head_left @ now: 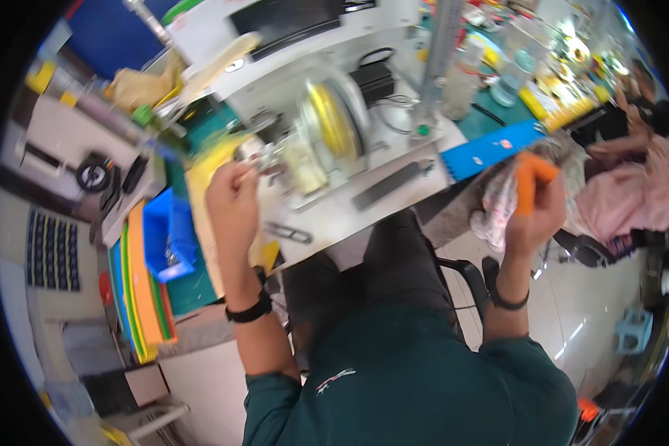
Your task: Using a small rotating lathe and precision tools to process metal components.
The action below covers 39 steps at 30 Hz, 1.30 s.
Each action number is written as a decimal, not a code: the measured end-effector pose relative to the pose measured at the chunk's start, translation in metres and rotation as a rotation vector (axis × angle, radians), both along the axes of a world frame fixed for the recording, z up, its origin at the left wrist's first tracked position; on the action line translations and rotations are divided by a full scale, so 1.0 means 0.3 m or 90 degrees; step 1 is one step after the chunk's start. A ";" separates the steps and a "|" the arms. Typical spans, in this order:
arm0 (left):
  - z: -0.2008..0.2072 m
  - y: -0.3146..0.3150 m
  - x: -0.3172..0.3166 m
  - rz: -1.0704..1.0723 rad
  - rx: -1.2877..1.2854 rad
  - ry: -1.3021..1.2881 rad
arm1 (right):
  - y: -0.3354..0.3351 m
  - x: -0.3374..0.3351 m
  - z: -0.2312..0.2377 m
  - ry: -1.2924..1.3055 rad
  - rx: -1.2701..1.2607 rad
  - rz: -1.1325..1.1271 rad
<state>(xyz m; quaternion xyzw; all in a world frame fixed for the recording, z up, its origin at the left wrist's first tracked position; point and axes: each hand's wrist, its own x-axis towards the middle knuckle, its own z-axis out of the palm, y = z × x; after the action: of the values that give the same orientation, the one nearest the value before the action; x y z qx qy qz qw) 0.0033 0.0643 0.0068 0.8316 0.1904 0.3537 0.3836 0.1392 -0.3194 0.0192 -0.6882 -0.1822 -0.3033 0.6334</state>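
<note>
My left hand (233, 204) is raised over the left part of the bench with its fingers curled closed. Just beyond its fingertips is a small reddish and pale cluster (254, 151), blurred; whether the fingers hold part of it is hidden. My right hand (537, 215) is lifted at the right, away from the bench top, thumb and forefinger bent together. Bright orange covers (528, 189), resembling finger cots, appear on those two fingers. Anything pinched between them is too blurred to make out. Ahead stands a yellow reel (330, 119) between round discs on a white machine.
A blue bin (156, 241) with small metal parts stands left, beside stacked coloured sheets (143, 286). A black slotted tool (288, 233) lies near the front edge. A blue strip (492, 152) extends right. Another person in pink (628, 186) sits at far right.
</note>
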 end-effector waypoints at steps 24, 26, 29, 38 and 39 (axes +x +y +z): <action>0.285 -0.046 -0.266 0.199 0.116 0.043 | 0.531 -0.373 -0.017 0.023 -0.357 0.410; 0.319 -0.061 -0.251 0.159 0.110 -0.007 | 0.522 -0.355 0.021 0.115 -0.294 0.435; 0.290 -0.057 -0.079 -0.037 0.164 0.027 | 0.578 -0.272 0.057 0.445 -0.033 0.666; 0.213 0.013 0.042 -0.132 0.053 0.138 | 0.665 -0.239 0.083 0.734 0.214 0.690; 0.218 0.011 0.039 -0.132 0.054 0.138 | 0.665 -0.238 0.084 0.733 0.214 0.691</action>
<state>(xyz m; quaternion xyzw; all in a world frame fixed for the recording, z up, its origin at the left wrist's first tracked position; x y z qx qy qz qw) 0.0149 0.0675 0.0720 0.8954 0.1288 0.2284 0.3598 0.0677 -0.1198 0.0444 -0.4476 -0.0883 0.4251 0.7817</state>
